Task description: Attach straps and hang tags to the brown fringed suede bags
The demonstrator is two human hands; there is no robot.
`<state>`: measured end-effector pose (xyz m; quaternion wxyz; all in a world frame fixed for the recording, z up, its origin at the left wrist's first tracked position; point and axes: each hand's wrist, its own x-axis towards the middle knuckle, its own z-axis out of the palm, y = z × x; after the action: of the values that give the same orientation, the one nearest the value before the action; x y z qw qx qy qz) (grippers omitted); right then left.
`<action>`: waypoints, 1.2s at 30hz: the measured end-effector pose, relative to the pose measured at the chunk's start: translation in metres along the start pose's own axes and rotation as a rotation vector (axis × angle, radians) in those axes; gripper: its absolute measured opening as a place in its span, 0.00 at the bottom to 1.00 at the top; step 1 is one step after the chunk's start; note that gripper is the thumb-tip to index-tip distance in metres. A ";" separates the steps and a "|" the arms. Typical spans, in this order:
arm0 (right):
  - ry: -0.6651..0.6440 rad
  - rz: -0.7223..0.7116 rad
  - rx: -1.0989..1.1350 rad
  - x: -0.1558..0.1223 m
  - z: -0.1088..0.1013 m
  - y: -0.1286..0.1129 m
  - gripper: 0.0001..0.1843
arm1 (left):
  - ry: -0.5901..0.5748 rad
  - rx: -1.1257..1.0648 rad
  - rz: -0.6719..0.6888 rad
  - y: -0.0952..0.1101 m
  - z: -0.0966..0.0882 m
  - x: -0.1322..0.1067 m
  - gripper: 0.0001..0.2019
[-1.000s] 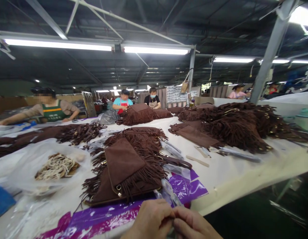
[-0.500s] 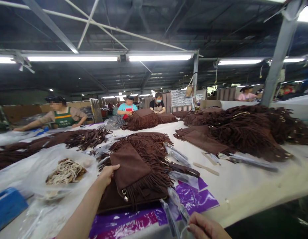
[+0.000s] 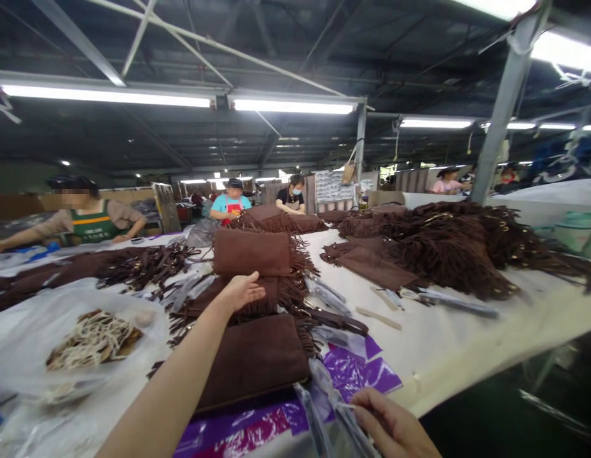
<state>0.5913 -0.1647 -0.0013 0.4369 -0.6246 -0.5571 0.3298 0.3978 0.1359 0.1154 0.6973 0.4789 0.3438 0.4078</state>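
My left hand [image 3: 242, 291] reaches out over the table, fingers curled at the lower edge of a brown suede fringed bag [image 3: 251, 252] that stands raised on a pile of fringed bags. Below my forearm another brown bag [image 3: 257, 356] lies flat on a purple plastic sheet [image 3: 371, 375]. At the bottom edge my right hand [image 3: 390, 426] pinches a clear plastic sleeve [image 3: 324, 401] that trails up toward the flat bag.
A big heap of brown fringed bags [image 3: 457, 242] fills the right of the white table [image 3: 443, 337]. A clear bag of pale cords [image 3: 92, 337] lies left, brown straps [image 3: 133, 264] behind it. Several people work at the far side. The table's edge runs at lower right.
My left hand left the right hand, took the top fringed bag by its corner and turned it up and away, uncovering the flat bag beneath. The right hand kept the plastic sleeve.
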 end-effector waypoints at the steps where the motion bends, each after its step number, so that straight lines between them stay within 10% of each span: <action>1: 0.050 -0.015 -0.020 0.004 0.002 -0.001 0.19 | -0.013 0.045 -0.033 -0.011 0.004 -0.012 0.10; 9: 0.245 -0.157 -0.439 0.053 0.024 0.000 0.08 | -0.503 0.259 -0.287 -0.091 0.026 -0.141 0.16; 20: 0.396 -0.652 -0.730 0.018 0.075 0.013 0.12 | -0.093 0.045 -0.216 -0.145 0.046 -0.187 0.29; 25: 0.363 -0.650 -0.721 0.008 0.097 0.003 0.16 | 0.057 0.012 -0.103 -0.163 0.052 -0.183 0.33; 30: 0.256 -0.434 -0.215 0.012 0.070 -0.016 0.11 | 0.060 -0.097 -0.067 -0.158 0.048 -0.189 0.32; 36: 0.229 -0.504 -0.193 0.024 0.064 -0.022 0.07 | 0.060 -0.091 -0.046 -0.161 0.040 -0.196 0.30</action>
<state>0.5281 -0.1298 -0.0050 0.5037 -0.5383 -0.6704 0.0836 0.3866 -0.0894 -0.0078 0.7170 0.4263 0.3564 0.4209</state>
